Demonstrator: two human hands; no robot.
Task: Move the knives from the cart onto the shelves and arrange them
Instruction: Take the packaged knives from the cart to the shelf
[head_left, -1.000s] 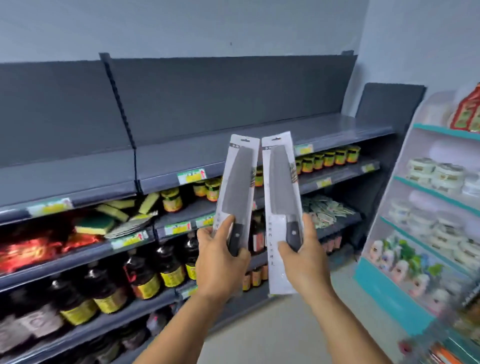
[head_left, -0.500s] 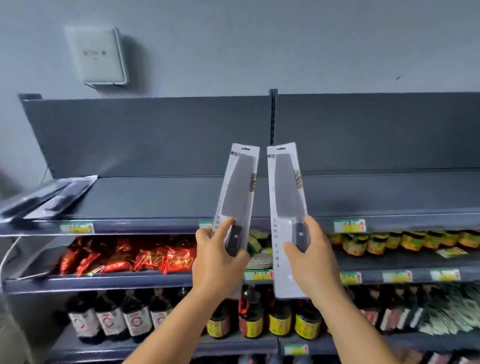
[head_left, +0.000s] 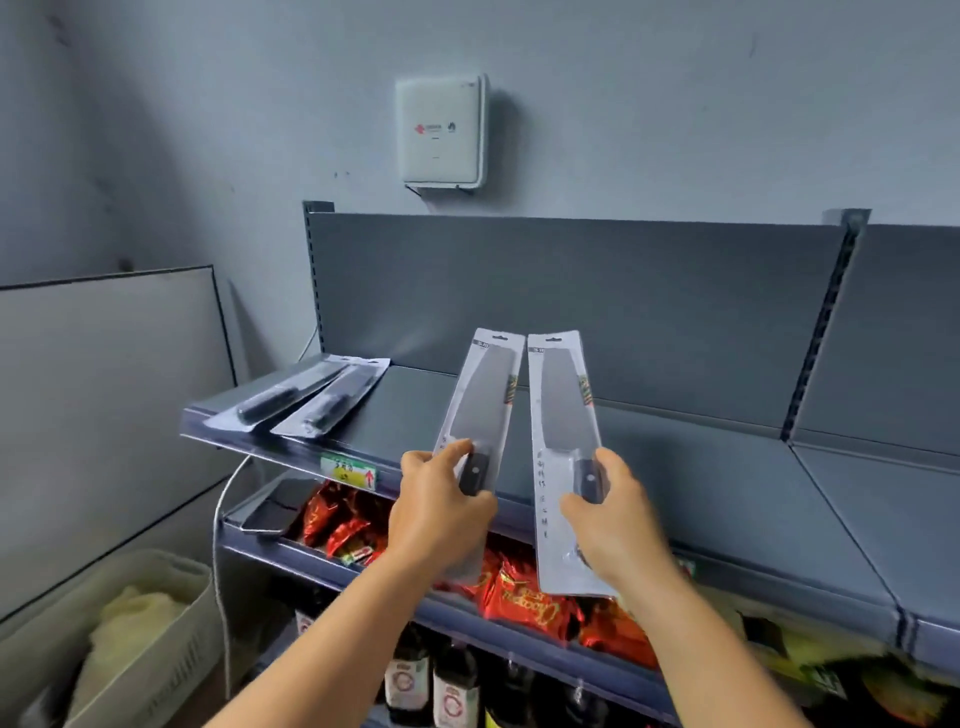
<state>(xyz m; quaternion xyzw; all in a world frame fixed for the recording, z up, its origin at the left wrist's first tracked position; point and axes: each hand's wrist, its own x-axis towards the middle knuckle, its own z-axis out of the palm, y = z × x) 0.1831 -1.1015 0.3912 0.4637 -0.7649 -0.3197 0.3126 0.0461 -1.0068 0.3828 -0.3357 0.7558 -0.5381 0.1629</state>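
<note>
My left hand (head_left: 441, 514) grips a packaged cleaver (head_left: 485, 400) by its black handle, blade pointing up and tilted a little right. My right hand (head_left: 613, 519) grips a second packaged cleaver (head_left: 563, 410) the same way, nearly upright. Both packs hang in the air in front of the grey top shelf (head_left: 675, 467). Two more packaged knives (head_left: 311, 397) lie flat side by side at the left end of that shelf. The cart is out of view.
Red snack bags (head_left: 519, 587) fill the shelf below, with dark bottles (head_left: 452, 686) under them. A white wall box (head_left: 441, 130) hangs above the shelving. A pale bin (head_left: 130, 623) stands at the lower left beside a grey panel (head_left: 104, 389).
The view has swung left along the shelving, bringing the shelf's left end and its two lying knives nearer. Both hands keep holding their cleavers upright in the same grip.
</note>
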